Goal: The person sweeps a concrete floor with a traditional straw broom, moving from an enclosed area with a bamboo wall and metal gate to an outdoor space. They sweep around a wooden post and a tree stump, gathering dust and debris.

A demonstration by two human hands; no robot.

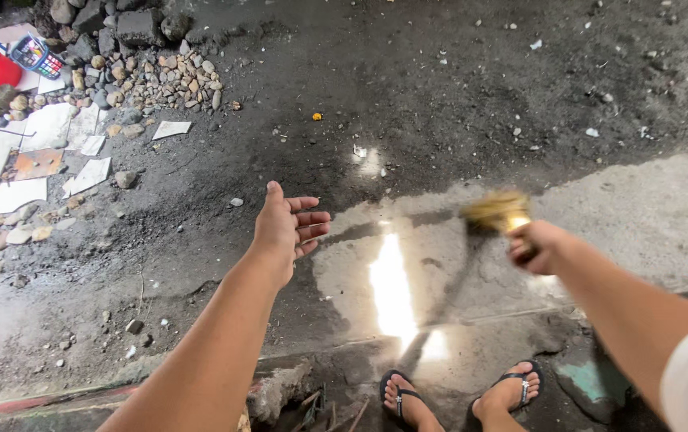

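Wet grey concrete ground (640,216) lies below me, and I see the right hand (538,248) with its grip closed around the handle of a blurred yellowish brush (498,212), held above the shiny puddle (392,288) near the ground's near edge. I see the left hand (286,230) held out over darker dirt, fingers spread and holding nothing. Broken white tiles (16,168) and a pile of stones (160,76) sit at the far left corner, well apart from both hands.

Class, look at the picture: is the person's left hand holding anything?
No. The left hand is open and empty, fingers spread above the wet ground, while the right hand grips a blurred brush.
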